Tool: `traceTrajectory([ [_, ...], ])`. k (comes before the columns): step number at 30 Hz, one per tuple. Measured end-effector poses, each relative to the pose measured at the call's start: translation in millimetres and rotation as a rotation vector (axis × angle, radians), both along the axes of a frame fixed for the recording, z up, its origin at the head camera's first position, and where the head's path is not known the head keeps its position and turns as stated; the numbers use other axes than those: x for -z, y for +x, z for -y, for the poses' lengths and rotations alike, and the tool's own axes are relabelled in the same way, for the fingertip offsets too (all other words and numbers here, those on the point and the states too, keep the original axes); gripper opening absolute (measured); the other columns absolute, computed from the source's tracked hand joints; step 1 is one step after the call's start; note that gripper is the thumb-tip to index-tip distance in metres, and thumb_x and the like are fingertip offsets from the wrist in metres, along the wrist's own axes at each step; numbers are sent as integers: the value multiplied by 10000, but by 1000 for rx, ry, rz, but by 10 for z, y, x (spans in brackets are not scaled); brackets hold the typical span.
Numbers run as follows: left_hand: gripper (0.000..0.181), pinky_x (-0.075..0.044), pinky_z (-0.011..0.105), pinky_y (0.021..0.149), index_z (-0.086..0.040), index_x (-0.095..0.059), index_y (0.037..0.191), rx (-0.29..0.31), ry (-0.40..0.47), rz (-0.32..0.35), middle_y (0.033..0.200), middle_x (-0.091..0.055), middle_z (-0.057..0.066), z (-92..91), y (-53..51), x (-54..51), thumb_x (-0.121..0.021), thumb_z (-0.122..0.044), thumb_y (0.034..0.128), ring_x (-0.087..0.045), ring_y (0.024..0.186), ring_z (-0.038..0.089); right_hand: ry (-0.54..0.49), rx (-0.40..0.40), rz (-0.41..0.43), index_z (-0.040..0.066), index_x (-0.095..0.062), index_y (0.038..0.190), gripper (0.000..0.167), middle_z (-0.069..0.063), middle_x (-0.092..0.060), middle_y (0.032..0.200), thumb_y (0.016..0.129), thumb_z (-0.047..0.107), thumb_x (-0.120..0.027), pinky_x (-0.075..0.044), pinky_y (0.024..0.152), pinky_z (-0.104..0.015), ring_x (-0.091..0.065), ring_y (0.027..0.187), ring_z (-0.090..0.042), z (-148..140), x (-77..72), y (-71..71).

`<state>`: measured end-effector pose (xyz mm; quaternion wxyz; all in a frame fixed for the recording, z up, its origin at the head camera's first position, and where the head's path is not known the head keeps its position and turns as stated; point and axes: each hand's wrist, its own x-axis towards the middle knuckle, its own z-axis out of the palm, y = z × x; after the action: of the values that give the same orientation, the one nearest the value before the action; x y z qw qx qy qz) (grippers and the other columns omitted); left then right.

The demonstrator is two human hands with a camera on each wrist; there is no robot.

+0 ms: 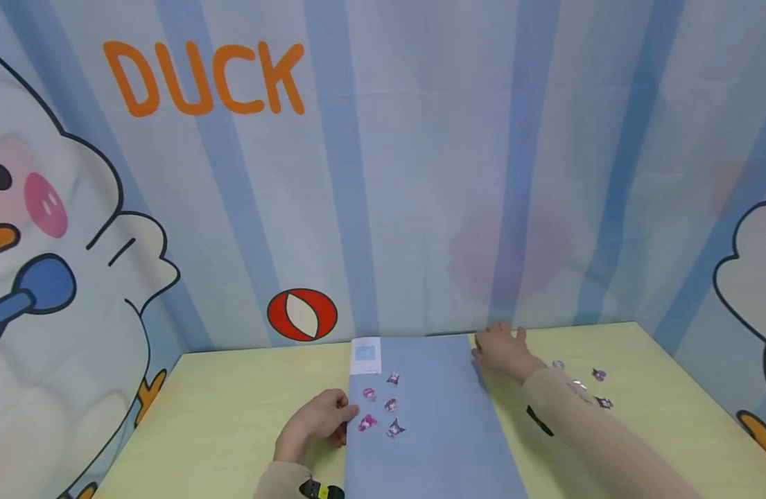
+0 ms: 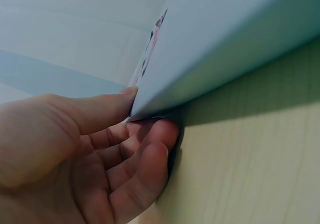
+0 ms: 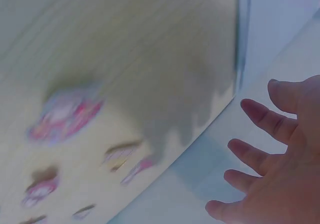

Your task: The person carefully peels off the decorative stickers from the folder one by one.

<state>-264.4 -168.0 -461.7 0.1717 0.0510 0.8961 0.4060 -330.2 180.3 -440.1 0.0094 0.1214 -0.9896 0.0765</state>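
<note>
A large flat blue sheet, with a white label at its far left corner, lies lengthwise on the pale yellow table. Several small pink and purple cartoon stickers are on its left half. My left hand pinches the sheet's left edge, thumb on top and curled fingers underneath; that edge stands a little off the table in the left wrist view. By the far right corner of the sheet is my right hand. In the right wrist view its fingers are spread and hold nothing.
More small cartoon pieces lie on the table to the right, some partly behind the right sleeve. A striped curtain with cartoon prints hangs along the table's back edge and at both sides.
</note>
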Motion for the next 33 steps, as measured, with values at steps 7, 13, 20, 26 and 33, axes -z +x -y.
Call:
traceTrajectory([
  [7,178,-503,297,592,-43,-555,901,5,5,8,709,-599,75,-16,9,0,-582,-192,995,-567,580,175,2,-70,-56,148,-603,852,159,-145,-552,1183,971,253,-604,-217,982,-718,-407,1229,-379,498,87,50],
  [13,180,-502,295,597,-44,-558,907,2,-4,14,716,-597,75,-26,17,-6,-579,-199,997,-568,585,175,-42,-83,-41,155,-615,834,179,-122,-549,1149,953,287,-638,-206,1003,-715,-407,1228,-364,807,93,88],
  [20,183,-503,290,571,-37,-548,889,2,0,3,699,-595,79,0,29,-38,-577,-181,997,-558,564,168,-57,-58,-53,137,-631,824,210,-111,-562,1086,935,312,-662,-236,1003,-705,-439,1167,-342,1090,87,78],
  [26,181,-508,292,570,-36,-550,889,6,4,4,695,-597,78,11,29,-26,-576,-178,997,-560,561,167,-72,-48,-23,125,-638,832,222,-136,-565,1149,935,320,-657,-228,1025,-692,-428,1216,-353,1295,112,100],
  [33,177,-505,286,571,-39,-560,898,-7,9,17,697,-595,77,-16,24,-31,-586,-186,992,-555,565,167,-100,-66,-13,145,-589,764,236,-132,-567,1167,908,297,-697,-243,1026,-673,-432,1207,-350,1450,103,159],
])
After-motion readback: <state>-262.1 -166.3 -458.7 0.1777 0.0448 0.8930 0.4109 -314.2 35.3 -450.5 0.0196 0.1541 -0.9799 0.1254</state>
